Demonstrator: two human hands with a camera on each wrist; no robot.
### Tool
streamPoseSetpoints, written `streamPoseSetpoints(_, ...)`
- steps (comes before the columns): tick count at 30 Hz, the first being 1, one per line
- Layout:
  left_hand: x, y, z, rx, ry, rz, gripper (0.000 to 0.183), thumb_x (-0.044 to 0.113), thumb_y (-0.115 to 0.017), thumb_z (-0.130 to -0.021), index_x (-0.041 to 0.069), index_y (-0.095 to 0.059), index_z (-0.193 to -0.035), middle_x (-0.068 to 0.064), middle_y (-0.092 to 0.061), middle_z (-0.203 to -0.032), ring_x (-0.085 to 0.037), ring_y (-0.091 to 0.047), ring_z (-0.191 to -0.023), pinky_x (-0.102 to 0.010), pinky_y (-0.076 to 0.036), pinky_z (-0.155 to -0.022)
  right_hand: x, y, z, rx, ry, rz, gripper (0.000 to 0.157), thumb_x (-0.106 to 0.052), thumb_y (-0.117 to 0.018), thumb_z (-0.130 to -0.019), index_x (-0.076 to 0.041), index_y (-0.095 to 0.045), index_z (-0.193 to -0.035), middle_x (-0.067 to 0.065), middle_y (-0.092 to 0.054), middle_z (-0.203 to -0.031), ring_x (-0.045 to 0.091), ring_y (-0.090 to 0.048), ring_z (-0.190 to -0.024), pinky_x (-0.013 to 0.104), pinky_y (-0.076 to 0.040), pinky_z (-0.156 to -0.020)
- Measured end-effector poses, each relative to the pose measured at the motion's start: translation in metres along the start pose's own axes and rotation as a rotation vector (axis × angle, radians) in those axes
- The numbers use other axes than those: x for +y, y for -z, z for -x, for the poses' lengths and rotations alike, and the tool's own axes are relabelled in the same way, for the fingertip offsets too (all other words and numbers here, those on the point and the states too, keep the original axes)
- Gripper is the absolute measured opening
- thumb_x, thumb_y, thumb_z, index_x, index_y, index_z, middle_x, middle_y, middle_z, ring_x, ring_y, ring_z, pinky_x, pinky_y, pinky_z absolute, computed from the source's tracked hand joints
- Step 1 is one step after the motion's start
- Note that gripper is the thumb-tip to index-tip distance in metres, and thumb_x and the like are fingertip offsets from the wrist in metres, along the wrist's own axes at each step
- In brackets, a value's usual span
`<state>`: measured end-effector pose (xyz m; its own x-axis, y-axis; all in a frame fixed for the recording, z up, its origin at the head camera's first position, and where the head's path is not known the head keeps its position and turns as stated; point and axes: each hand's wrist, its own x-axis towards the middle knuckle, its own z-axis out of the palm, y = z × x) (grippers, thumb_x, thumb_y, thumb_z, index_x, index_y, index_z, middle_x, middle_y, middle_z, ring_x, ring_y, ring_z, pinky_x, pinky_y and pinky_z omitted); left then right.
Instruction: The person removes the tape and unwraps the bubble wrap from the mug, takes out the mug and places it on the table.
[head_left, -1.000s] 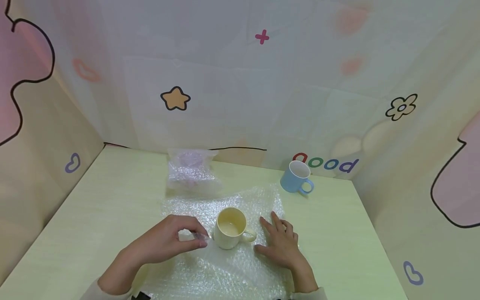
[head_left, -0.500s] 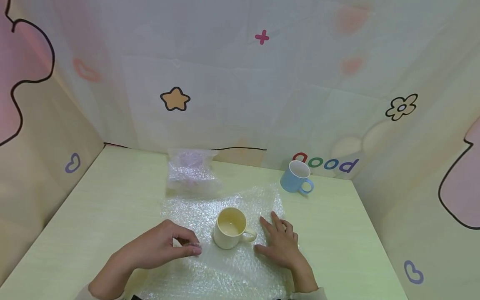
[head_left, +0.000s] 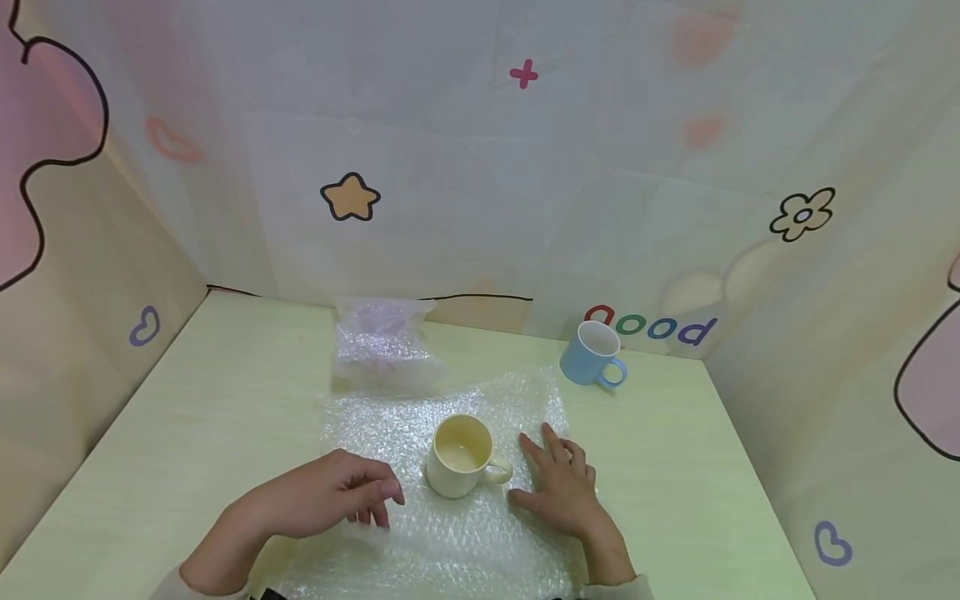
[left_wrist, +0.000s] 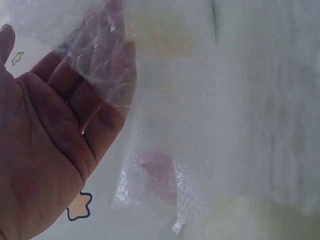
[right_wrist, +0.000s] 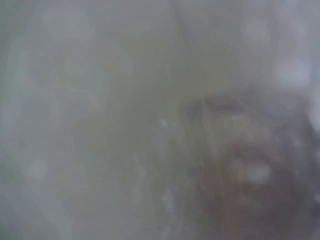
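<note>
I count a left hand (head_left: pixel 337 496) and a right hand (head_left: pixel 558 487), two in all; a yellow mug (head_left: pixel 450 477) and a blue mug (head_left: pixel 581 364), again two; one wrapped bundle (head_left: pixel 382 337); one worktop (head_left: pixel 712 467); one spread of bubble wrap (head_left: pixel 465 550), whose layers I cannot number. On the backdrop (head_left: pixel 450 225) I see four letters (head_left: pixel 649 328), one plus (head_left: pixel 523 74) and one flower (head_left: pixel 816 199).

Left hand (head_left: pixel 322 497) — fingers (left_wrist: pixel 105 129) loosely bent, thumb apart; right hand (head_left: pixel 562 490) — palm down, fingers spread, thumb pointing inward.

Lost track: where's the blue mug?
In the head view, the blue mug stands right of centre near the back of the table, beside the bubble wrap sheet.
</note>
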<state>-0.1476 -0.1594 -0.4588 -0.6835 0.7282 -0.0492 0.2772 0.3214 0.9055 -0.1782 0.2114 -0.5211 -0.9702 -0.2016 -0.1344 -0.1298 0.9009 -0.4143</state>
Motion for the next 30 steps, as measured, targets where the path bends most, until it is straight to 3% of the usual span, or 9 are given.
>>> streamPoseSetpoints(4,0.001,-0.002,-0.002,0.023,0.055,-0.043,0.03,0.045,-0.046,-0.11,0.028,-0.068,-0.12,0.005,-0.078,-0.1,-0.013,-0.073,-0.089,-0.03,-0.057,-0.078,0.0,0.0,0.0,0.001,0.0,0.002,0.085,-0.045,-0.08,-0.082,-0.022,-0.047,-0.156,0.017,-0.02,-0.172,0.047,-0.022,-0.149,0.067,-0.031,-0.103)
streamPoseSetpoints(8,-0.001,-0.009,-0.004,0.071,0.146,-0.187,0.054,0.065,-0.055,-0.099,0.025,-0.064,-0.134,0.007,-0.07,-0.128,-0.016,-0.065,-0.12,-0.041,-0.055,-0.098,0.001,-0.001,0.0,0.0,-0.002,0.007,0.085,-0.045,-0.08,-0.082,-0.022,-0.047,-0.156,0.017,-0.02,-0.172,0.047,-0.022,-0.149,0.067,-0.032,-0.102)
streamPoseSetpoints(10,-0.002,-0.013,-0.005,0.067,0.182,-0.231,0.07,0.071,-0.061,-0.092,0.021,-0.059,-0.142,0.0,-0.06,-0.146,-0.026,-0.053,-0.139,-0.054,-0.044,-0.113,0.001,-0.001,0.0,0.0,-0.003,0.011,0.085,-0.045,-0.08,-0.082,-0.023,-0.047,-0.156,0.016,-0.02,-0.172,0.047,-0.023,-0.149,0.067,-0.032,-0.102)
streamPoseSetpoints(12,-0.002,-0.017,-0.005,0.053,0.214,-0.258,0.084,0.073,-0.069,-0.085,0.02,-0.054,-0.149,-0.008,-0.046,-0.16,-0.038,-0.037,-0.152,-0.068,-0.027,-0.12,0.001,-0.002,-0.001,0.0,-0.005,0.015,0.085,-0.045,-0.081,-0.081,-0.023,-0.047,-0.156,0.016,-0.021,-0.172,0.046,-0.023,-0.149,0.066,-0.032,-0.102)
streamPoseSetpoints(16,-0.002,-0.023,-0.005,0.007,0.274,-0.289,0.105,0.068,-0.084,-0.072,0.022,-0.045,-0.157,-0.021,-0.023,-0.171,-0.053,-0.012,-0.157,-0.082,-0.007,-0.116,0.002,-0.003,-0.001,0.0,-0.008,0.019,0.086,-0.046,-0.08,-0.081,-0.023,-0.047,-0.157,0.016,-0.021,-0.172,0.046,-0.023,-0.149,0.066,-0.033,-0.102)
streamPoseSetpoints(21,0.0,-0.031,-0.005,-0.038,0.346,-0.337,0.122,0.062,-0.092,-0.061,0.023,-0.036,-0.162,-0.026,-0.009,-0.172,-0.058,-0.002,-0.156,-0.081,-0.006,-0.116,0.001,-0.003,-0.001,-0.001,-0.009,0.016,0.086,-0.045,-0.08,-0.081,-0.023,-0.046,-0.157,0.016,-0.02,-0.173,0.046,-0.022,-0.15,0.067,-0.032,-0.102)
streamPoseSetpoints(30,-0.008,-0.046,-0.008,-0.041,0.373,-0.477,0.141,0.062,-0.095,-0.052,0.021,-0.023,-0.166,-0.026,0.002,-0.173,-0.058,0.004,-0.155,-0.082,-0.005,-0.116,0.0,0.0,0.001,0.004,-0.004,0.0,0.085,-0.044,-0.08,-0.081,-0.023,-0.047,-0.156,0.016,-0.02,-0.173,0.047,-0.022,-0.149,0.066,-0.032,-0.102)
